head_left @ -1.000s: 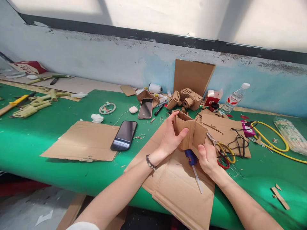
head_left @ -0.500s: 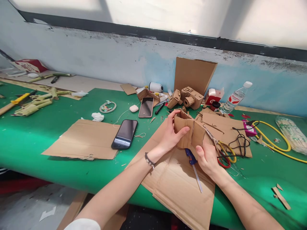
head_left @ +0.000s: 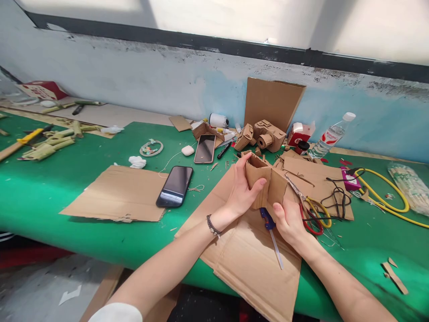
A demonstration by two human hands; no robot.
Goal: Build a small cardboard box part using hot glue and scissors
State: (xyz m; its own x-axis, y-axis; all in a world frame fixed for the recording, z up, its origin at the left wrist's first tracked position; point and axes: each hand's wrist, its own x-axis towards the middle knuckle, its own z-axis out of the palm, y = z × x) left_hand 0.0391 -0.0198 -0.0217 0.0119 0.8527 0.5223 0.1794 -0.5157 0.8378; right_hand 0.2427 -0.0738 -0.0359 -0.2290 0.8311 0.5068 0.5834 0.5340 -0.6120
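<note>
A small open-topped cardboard box [head_left: 259, 185] with a side flap is held between both hands over a large cardboard sheet [head_left: 250, 268]. My left hand [head_left: 244, 188] grips the box's left side, thumb on the front face and fingers behind. The flap [head_left: 277, 188] on the right is pinched by my right hand [head_left: 290, 219], its thumb in front. Beneath the box lies a blue glue gun [head_left: 267, 219] with a white glue stick [head_left: 276, 252] sticking out toward me. Scissors [head_left: 310, 205] with red and yellow handles rest just beyond my right hand.
Behind the box stands a cardboard camera model [head_left: 269, 135], with a water bottle [head_left: 330, 137] to its right. Two phones, a black one [head_left: 174, 186] and a lighter-rimmed one [head_left: 204, 148], lie left. A yellow cable [head_left: 398, 188] and bagged sticks [head_left: 410, 185] are at right.
Both hands keep their hold on the cardboard box. The left wrist has shifted slightly, and the whole view has moved a little; nothing was let go.
</note>
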